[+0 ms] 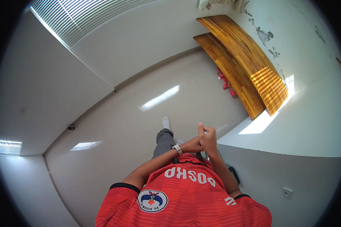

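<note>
My left hand (pixel 193 145) reaches across in front of my waist, with a watch (pixel 177 150) with a pale strap on its wrist. Its fingers go out of sight behind my right hand. My right hand (pixel 207 137) is beside it, closed, with fingers curled in and the thumb sticking up and forward. Whether anything lies inside the right hand is hidden. Both hands are close to the hem of my red shirt (pixel 178 193), and no object shows between them.
Two long wooden benches or boards (pixel 250 56) run along the wall on the right, sunlit at one end. Red items (pixel 226 84) lie on the floor beneath them. A blind (pixel 87 15) covers the window at the far left. A pale wall ledge (pixel 284 147) stands at my right.
</note>
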Demonstrator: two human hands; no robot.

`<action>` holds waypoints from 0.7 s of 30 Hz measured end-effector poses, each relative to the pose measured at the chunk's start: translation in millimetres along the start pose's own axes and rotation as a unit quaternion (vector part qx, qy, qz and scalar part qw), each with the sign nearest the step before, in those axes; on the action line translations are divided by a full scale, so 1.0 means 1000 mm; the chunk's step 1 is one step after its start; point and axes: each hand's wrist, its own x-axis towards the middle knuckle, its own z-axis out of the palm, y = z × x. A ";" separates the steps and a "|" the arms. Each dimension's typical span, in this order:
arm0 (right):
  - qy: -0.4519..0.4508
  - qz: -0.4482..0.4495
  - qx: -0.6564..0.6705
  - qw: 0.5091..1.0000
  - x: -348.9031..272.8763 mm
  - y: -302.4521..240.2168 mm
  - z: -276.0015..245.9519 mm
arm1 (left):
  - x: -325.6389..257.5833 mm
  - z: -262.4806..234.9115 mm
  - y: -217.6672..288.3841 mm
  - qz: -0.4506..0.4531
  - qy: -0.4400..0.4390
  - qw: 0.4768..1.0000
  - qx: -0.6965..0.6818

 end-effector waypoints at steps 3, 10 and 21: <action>-0.040 0.034 0.006 0.999 -0.008 0.018 0.001 | 0.000 0.007 -0.008 0.042 0.040 0.998 -0.007; -0.056 0.091 0.047 0.993 -0.008 0.035 0.006 | 0.016 0.010 -0.033 0.051 0.060 0.994 0.074; 0.074 -0.026 0.042 0.996 0.055 0.016 0.037 | 0.054 -0.031 -0.039 0.094 0.254 0.956 0.113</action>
